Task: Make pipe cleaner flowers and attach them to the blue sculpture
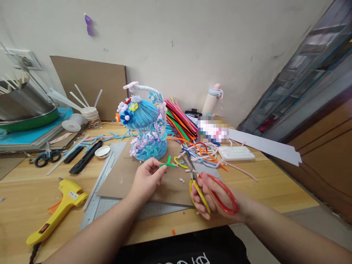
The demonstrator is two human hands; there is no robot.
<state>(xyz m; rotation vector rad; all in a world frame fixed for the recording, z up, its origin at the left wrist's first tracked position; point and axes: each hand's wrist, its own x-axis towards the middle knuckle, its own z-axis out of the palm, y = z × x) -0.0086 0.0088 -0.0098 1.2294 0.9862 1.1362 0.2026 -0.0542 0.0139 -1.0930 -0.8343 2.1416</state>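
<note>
Between the thumb and fingers of my left hand (151, 174) is a short piece of green pipe cleaner (168, 162) with a branching end. My right hand (209, 194) grips a pair of scissors (222, 193) with one red and one yellow handle, the blades pointing up and away, right of the green piece and apart from it. Just behind my left hand stands a blue pipe-cleaner lamp-like craft (143, 115) covered with coloured flowers. Under both hands lies a brown cardboard sheet (123, 183) on a grey cutting mat (99, 211).
A yellow glue gun (59, 209), black-handled scissors (47, 157) and a black cutter (85, 157) lie on the left. Bundled pipe cleaners (180, 121), loose strands, a white box (236, 153) and a bottle (212, 99) stand at the back right. A metal pot (23, 101) is far left.
</note>
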